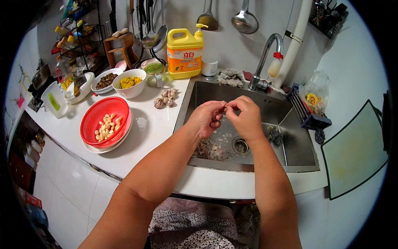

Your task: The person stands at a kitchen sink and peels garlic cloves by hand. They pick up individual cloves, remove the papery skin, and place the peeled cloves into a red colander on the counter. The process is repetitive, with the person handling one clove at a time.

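Observation:
Over the stainless steel sink (298, 143), my left hand (206, 118) and my right hand (245, 116) meet at the fingertips. Both pinch one small thing, apparently a garlic clove, mostly hidden by the fingers. Below them, papery garlic skins (211, 152) lie wet on the sink floor beside the drain (241, 145). To the left on the counter, peeled garlic cloves (108, 128) sit in a red plastic colander (88, 112), which rests tilted in a pale bowl (102, 151). Several unpeeled garlic bulbs (165, 98) lie between the colander and the sink.
Behind stand a yellow detergent jug (185, 53), a glass mug (155, 76), and a white bowl (130, 90) of yellow food. A faucet (264, 59) arches over the sink's back edge. Right of the sink are a dark rack (306, 110) and a glass cutting board (354, 149).

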A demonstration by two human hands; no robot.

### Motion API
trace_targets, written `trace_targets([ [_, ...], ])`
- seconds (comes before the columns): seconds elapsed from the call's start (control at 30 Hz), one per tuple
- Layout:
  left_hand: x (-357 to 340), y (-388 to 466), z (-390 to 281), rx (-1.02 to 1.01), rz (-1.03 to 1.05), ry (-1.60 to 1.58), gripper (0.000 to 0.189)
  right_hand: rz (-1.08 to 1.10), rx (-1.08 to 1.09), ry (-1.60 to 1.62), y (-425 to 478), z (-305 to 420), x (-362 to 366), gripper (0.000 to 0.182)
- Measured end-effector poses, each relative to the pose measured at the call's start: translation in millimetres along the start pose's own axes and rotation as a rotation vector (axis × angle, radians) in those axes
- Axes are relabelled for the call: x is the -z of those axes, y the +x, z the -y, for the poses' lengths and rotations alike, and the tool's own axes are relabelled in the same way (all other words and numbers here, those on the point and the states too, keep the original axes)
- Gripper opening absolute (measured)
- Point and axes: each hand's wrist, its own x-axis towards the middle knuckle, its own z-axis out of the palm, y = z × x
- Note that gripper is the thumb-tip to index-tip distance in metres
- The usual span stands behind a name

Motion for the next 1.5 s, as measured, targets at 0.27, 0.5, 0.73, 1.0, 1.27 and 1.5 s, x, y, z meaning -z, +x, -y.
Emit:
trace_targets([
  [0.27,0.5,1.5,5.1,-0.03,-0.05,0.011,0.01,-0.041,0.014,-0.079,-0.4,7.8,-4.6,0.006],
  [0.5,-6.6,-6.9,-0.3,-0.026,-0.013,0.009,0.01,-0.056,-0.142,0.09,-1.9,1.9,-10.8,0.006],
  [0.73,-22.3,-12.4,-3.1,-0.193,-0.072,0.17,0.014,-0.058,-0.451,0.506,-5.8,-6.8,-17.9,0.014],
  [1.0,-15.6,-8.5,-1.9,-0.196,0.0,0.248,0.019,0.005,-0.596,0.679,-6.7,-9.9,-14.7,0.018],
  [1.27,-16.8,-9.2,-3.3,-0.163,-0.017,0.037,0.024,0.016,-0.69,1.028,-4.6,-4.8,-7.4,0.017],
  [1.5,-11.9,-7.1,-5.7,-0.202,-0.034,0.111,0.025,0.005,-0.667,0.746,-1.1,-10.5,-1.1,0.02],
])
